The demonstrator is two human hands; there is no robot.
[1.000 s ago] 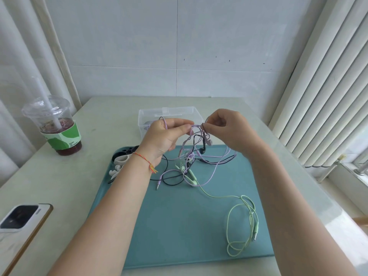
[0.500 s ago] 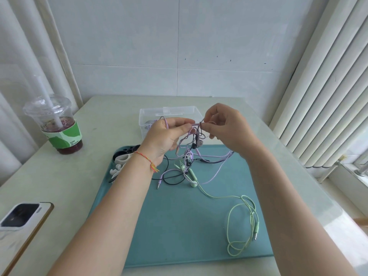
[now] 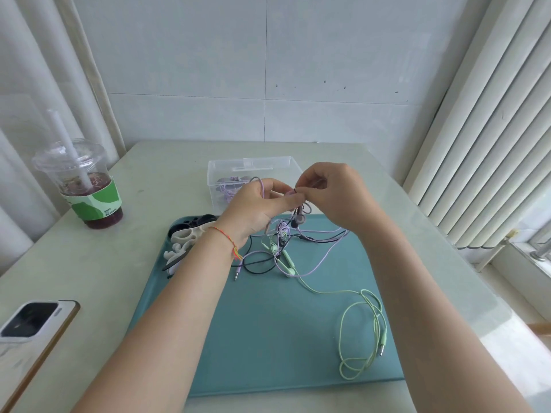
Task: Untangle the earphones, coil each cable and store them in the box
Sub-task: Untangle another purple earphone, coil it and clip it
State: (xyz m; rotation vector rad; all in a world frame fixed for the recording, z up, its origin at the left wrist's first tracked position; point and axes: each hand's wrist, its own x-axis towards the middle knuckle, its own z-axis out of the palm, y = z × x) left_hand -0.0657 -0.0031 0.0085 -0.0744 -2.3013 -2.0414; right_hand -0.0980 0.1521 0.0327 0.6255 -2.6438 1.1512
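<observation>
Hands drawn closer — left hand [image 3: 256, 210] and right hand [image 3: 334, 198] both pinching tangled earphones [image 3: 293, 222].

Tangled earphones [image 3: 286, 248] (purple, black, green cables) rise from the teal mat into pinching fingers. The clear box [image 3: 253, 168] stands just behind, open, holding a purple coil.

Teal mat [image 3: 268, 338], lilac, black & green earphone cables [image 3: 298, 251], clear box [image 3: 253, 166], green/white cup sleeve [image 3: 95, 204]
</observation>
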